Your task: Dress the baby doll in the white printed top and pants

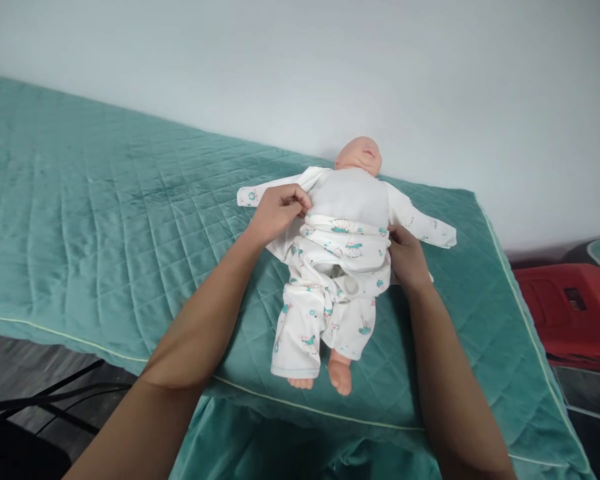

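A baby doll (pixel 361 155) lies on its back, feet towards me, in a white printed shirt (pixel 416 221) with its arms spread. White baby pants (pixel 300 327) with a small teal and pink print cover its legs, the waistband drawn high over the belly and the cloth bunched at the crotch. My left hand (pixel 279 212) is pinched at the left end of the waistband; its fingers partly hide the grip. On the opposite side, my right hand (pixel 409 259) is closed on the pants at the waist, fingertips partly hidden. Both doll feet stick out of the trouser legs.
A green quilted cover (pixel 105 220) lies over the table, its piped edge running just below the doll's feet. The pale wall (pixel 260 73) stands right behind the head. A red plastic object (pixel 570 310) is beyond the right edge. Dark metal legs (pixel 55 397) show at lower left.
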The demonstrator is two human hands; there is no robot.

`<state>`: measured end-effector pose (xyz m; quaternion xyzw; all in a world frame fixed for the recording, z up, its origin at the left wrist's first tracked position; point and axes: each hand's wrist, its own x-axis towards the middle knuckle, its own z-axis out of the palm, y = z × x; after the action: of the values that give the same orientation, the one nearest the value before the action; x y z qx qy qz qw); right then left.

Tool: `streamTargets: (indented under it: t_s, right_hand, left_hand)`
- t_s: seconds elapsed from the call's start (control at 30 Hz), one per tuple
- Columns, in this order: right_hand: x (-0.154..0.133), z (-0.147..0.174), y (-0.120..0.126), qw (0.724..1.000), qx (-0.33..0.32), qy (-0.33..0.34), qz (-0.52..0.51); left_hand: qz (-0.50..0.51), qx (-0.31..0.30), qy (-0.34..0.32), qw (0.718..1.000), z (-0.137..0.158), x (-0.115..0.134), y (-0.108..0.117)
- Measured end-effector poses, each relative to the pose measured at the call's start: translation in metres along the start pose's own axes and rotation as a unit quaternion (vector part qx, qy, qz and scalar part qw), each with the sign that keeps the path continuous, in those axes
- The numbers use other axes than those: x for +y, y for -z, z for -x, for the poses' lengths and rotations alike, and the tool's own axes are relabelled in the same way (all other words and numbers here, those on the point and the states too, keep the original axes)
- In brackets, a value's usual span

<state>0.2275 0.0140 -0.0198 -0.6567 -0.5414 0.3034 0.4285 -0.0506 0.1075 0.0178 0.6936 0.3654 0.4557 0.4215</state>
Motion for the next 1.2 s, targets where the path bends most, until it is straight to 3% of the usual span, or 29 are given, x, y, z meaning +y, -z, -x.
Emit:
streamTargets:
  t_s: [0.17, 0.3, 0.4, 0.5, 0.67, 0.77, 0.87, 0.93, 1.03, 1.2]
  right_hand:
    - [-0.012, 0.002, -0.001, 0.997, 0.078, -0.008, 0.011]
    - [-0.03, 0.011, -0.003, 0.982, 0.161, 0.087, -0.038]
    - [-0.039, 0.017, -0.003, 0.978, 0.1, 0.178, -0.049]
    - [-0.043, 0.018, 0.0, 0.975, 0.031, 0.222, -0.006]
    - [-0.044, 0.014, 0.008, 0.967, -0.018, 0.245, 0.062]
    - [-0.046, 0.015, 0.008, 0.961, -0.019, 0.256, 0.107]
    - [-0.05, 0.013, 0.003, 0.953, -0.009, 0.283, 0.109]
    - [-0.053, 0.007, -0.002, 0.959, 0.011, 0.266, 0.094]
    - [-0.055, -0.01, -0.009, 0.981, 0.054, 0.175, 0.067]
    - [-0.05, -0.035, -0.017, 0.995, 0.034, 0.06, -0.075]
  left_hand:
    - [0.012, -0.079, -0.025, 0.996, 0.004, 0.009, 0.004]
    - [0.017, -0.144, -0.028, 0.989, 0.005, 0.012, 0.01]
    - [-0.017, -0.196, -0.039, 0.98, 0.004, 0.015, 0.012]
    - [-0.072, -0.222, -0.057, 0.971, 0.002, 0.018, 0.011]
    - [-0.114, -0.198, -0.091, 0.969, 0.004, 0.021, 0.008]
    - [-0.097, -0.204, -0.077, 0.971, 0.004, 0.021, 0.006]
    - [-0.092, -0.166, -0.05, 0.981, 0.002, 0.017, 0.003]
    - [-0.101, -0.12, -0.034, 0.987, -0.003, 0.012, -0.002]
    - [-0.081, -0.076, -0.011, 0.994, -0.015, 0.0, -0.011]
    - [0.047, -0.058, 0.045, 0.996, -0.026, -0.017, -0.019]
